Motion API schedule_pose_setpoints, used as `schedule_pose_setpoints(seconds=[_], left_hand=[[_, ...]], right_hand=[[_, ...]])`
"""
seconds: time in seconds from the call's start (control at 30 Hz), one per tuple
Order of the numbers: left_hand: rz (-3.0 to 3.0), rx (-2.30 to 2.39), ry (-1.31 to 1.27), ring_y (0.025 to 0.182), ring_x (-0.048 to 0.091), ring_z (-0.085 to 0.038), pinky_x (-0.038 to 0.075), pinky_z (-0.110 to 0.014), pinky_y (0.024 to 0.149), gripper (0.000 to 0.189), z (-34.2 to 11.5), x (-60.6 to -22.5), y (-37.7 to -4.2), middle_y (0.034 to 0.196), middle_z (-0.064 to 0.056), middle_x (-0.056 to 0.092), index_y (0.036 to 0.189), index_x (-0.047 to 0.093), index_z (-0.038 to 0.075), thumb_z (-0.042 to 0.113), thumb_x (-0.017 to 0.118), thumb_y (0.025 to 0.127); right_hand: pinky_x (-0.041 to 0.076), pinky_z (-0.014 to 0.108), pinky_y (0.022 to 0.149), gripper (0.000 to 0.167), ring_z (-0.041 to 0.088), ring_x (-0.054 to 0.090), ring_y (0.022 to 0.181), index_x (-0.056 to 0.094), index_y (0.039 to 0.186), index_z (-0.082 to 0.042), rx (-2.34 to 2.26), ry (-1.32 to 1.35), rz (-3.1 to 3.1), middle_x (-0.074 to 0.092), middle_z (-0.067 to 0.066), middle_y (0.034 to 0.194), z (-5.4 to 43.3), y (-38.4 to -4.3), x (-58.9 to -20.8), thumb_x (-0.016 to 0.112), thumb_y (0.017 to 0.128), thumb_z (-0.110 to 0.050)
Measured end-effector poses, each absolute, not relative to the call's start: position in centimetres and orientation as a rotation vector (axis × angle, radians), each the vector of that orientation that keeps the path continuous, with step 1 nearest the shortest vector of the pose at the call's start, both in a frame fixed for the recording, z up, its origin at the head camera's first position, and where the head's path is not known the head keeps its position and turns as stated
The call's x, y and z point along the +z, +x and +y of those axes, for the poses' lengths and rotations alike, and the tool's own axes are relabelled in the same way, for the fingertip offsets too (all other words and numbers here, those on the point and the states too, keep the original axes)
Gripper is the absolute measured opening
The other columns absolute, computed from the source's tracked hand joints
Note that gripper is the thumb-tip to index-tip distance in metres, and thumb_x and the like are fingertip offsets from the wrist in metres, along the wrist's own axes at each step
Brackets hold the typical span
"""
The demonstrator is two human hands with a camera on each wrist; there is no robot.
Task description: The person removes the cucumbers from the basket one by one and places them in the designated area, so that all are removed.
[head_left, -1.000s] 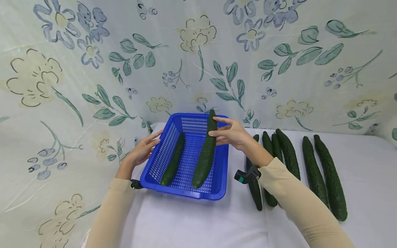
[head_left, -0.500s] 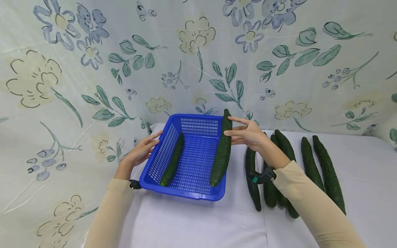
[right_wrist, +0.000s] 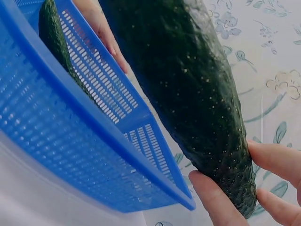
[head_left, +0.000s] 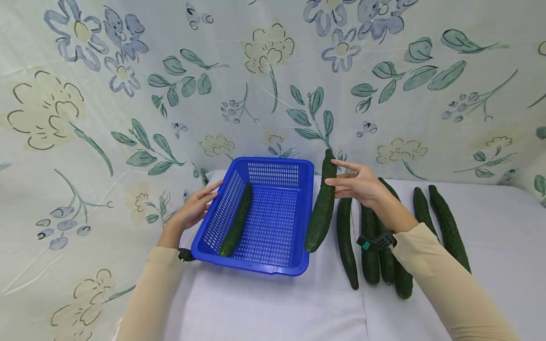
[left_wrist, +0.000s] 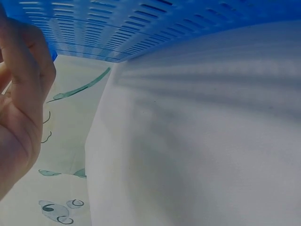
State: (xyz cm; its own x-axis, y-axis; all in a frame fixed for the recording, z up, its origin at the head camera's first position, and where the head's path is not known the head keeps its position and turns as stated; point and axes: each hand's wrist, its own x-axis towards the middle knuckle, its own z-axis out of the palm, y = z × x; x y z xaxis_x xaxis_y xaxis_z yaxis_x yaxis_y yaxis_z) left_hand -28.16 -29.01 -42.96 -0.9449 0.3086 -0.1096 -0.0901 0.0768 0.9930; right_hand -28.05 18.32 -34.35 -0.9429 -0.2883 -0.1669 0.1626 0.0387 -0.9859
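In the head view my right hand grips a long dark green cucumber near its upper end. The cucumber is held up just to the right of the blue plastic basket, tilted with its thick end low beside the rim. The right wrist view shows the thumb and fingers pinching its narrow end. A second cucumber lies in the basket along the left wall. My left hand touches the basket's left rim from outside, fingers extended; its thumb is hidden.
Right of the basket, a single cucumber lies on the white tablecloth. Several more cucumbers lie beside it, partly under my right forearm. A further pair rests farther right. A floral cloth hangs behind the table.
My right hand has carried the cucumber rightward, from over the basket's inside, across its right rim, to outside it. My left hand and the basket have stayed nearly still.
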Motion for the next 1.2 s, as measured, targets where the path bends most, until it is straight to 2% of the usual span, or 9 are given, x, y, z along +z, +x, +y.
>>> schedule_pose_setpoints(seconds=[0.27,0.47,0.63,0.77,0.97,1.2], left_hand=[[2.069,1.949,0.196,0.089,0.070,-0.020,0.060,-0.036,0.071,0.052,-28.9,-42.9,-28.1,0.143,-0.019,0.050,0.158,0.032,0.023,0.027,0.046,0.108],[2.067,1.954,0.194,0.089,0.070,-0.020,0.060,-0.035,0.070,0.052,-28.8,-42.9,-28.0,0.140,-0.015,0.053,0.158,0.032,0.024,0.027,0.046,0.108],[2.064,1.941,0.229,0.090,0.071,-0.020,0.060,-0.035,0.071,0.054,-29.0,-43.1,-28.1,0.142,-0.019,0.051,0.159,0.030,0.023,0.028,0.047,0.107],[2.063,1.936,0.256,0.089,0.071,-0.019,0.060,-0.035,0.071,0.055,-29.1,-43.2,-28.3,0.141,-0.022,0.051,0.159,0.028,0.022,0.028,0.047,0.108],[2.064,1.936,0.258,0.086,0.071,-0.017,0.060,-0.033,0.070,0.055,-29.2,-43.2,-28.2,0.138,-0.018,0.055,0.159,0.029,0.023,0.028,0.047,0.107],[2.040,1.949,0.251,0.088,0.071,-0.018,0.060,-0.033,0.069,0.054,-29.1,-43.2,-28.2,0.143,-0.021,0.050,0.159,0.029,0.024,0.028,0.046,0.108]], right_hand=[[0.058,0.037,0.082,0.081,0.030,0.065,0.100,0.024,0.159,-0.011,-1.961,-0.125,2.019,0.027,0.034,0.150,20.0,-27.9,-34.4,0.070,0.093,-0.008],[0.058,0.037,0.083,0.082,0.021,0.068,0.093,0.023,0.160,-0.011,-1.946,-0.121,2.048,0.035,0.032,0.143,21.6,-27.8,-34.5,0.071,0.093,-0.011],[0.058,0.035,0.082,0.082,0.017,0.069,0.090,0.021,0.160,-0.011,-1.937,-0.127,2.074,0.035,0.031,0.142,23.3,-27.7,-34.6,0.070,0.095,-0.012],[0.058,0.033,0.081,0.081,0.015,0.068,0.089,0.019,0.160,-0.011,-1.919,-0.160,2.110,0.031,0.034,0.145,24.6,-27.7,-34.8,0.068,0.096,-0.013],[0.058,0.030,0.079,0.081,0.011,0.068,0.088,0.019,0.160,-0.011,-1.912,-0.178,2.138,0.016,0.037,0.155,26.7,-27.7,-35.1,0.068,0.096,-0.014],[0.058,0.029,0.078,0.081,0.009,0.068,0.088,0.017,0.161,-0.013,-1.897,-0.174,2.151,0.010,0.039,0.156,28.9,-27.4,-35.6,0.067,0.097,-0.013]])
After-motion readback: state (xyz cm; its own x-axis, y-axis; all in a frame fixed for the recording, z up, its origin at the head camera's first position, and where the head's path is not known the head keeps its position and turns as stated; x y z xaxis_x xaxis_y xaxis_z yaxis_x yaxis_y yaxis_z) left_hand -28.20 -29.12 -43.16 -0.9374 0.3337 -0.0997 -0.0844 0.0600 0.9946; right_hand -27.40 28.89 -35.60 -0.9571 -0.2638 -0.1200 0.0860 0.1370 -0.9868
